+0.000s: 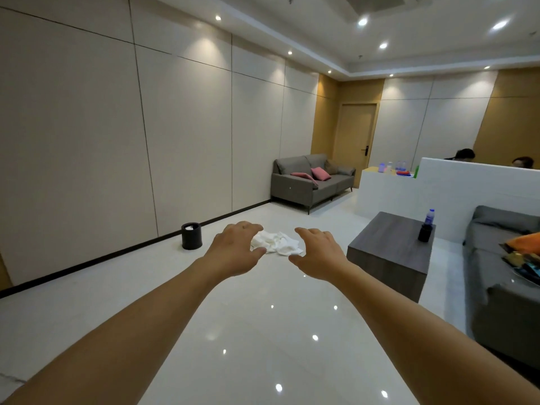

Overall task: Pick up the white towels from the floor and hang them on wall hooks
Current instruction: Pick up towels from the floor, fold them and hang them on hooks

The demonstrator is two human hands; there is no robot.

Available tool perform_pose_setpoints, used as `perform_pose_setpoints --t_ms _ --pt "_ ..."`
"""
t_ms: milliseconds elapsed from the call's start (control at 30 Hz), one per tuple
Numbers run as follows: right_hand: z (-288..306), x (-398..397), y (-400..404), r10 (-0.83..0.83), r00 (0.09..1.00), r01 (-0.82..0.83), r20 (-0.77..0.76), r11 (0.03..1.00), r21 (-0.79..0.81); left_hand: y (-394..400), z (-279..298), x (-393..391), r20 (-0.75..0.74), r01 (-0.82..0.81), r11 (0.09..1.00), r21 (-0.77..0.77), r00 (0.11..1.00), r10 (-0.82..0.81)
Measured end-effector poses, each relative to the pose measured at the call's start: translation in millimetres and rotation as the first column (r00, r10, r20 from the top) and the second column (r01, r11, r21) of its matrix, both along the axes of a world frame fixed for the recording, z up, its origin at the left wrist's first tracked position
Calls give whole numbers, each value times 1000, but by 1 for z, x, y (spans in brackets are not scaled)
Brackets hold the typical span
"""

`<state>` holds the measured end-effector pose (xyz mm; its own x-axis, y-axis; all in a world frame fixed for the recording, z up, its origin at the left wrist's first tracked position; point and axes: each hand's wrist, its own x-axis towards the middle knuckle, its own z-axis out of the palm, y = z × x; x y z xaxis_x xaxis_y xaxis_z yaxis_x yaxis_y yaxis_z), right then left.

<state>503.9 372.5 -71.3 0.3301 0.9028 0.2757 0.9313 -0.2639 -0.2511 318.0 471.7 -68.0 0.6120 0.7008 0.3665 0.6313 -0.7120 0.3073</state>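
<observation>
**Hands reach toward towels on floor**

Left hand (233, 248) and right hand (317, 252) are stretched forward, fingers loosely spread, holding nothing. The crumpled white towels (277, 243) lie on the glossy floor (263, 331) between them, near a black bin (191, 235).

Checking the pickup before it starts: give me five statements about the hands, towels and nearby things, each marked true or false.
1. The white towels lie crumpled on the floor. True.
2. The left hand already grips the towels. False: its fingers are spread and hold nothing.
3. The right hand is empty. True.
4. The black bin stands on the coffee table. False: it stands on the floor by the wall.
5. A bottle stands on the coffee table. True.
</observation>
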Motion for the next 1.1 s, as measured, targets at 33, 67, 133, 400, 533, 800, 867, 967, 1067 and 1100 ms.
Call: perform_pose_setpoints --t_ms 33,67,133,400,533,800,867,967,1067,1100 --pt "0 5 23 -7 1000 7 -3 1000 3 24 1 6 0 4 1000 1 1000 -4" --pt "1 11 47 -14 1000 14 -8 1000 3 50 3 12 2 6 1000 -4 1000 -6" --pt "4 20 95 -24 999 24 -24 1000 -5 101 8 23 1 6 1000 -17 1000 -6" --pt "3 63 257 -60 998 59 -36 997 -45 278 9 61 -8 5 998 -69 1000 -6" --pt "-10 88 318 -75 995 69 -65 994 -89 345 -9 83 -20 1 993 -119 1000 -3" --pt "-46 163 452 -79 990 71 -114 994 -80 481 -37 158 -67 -2 994 -105 998 -5" --pt "-57 191 491 -75 988 64 -133 995 -81 518 -44 186 -84 4 996 -91 996 -12" --pt "-70 239 554 -89 982 71 -165 991 -111 577 -50 231 -95 6 995 -103 995 -16" --pt "-77 287 615 -105 975 75 -194 985 -154 637 -52 273 -119 -5 992 -122 993 -10" --pt "-79 302 634 -103 976 72 -193 984 -161 656 -53 286 -121 -10 992 -125 993 -5"
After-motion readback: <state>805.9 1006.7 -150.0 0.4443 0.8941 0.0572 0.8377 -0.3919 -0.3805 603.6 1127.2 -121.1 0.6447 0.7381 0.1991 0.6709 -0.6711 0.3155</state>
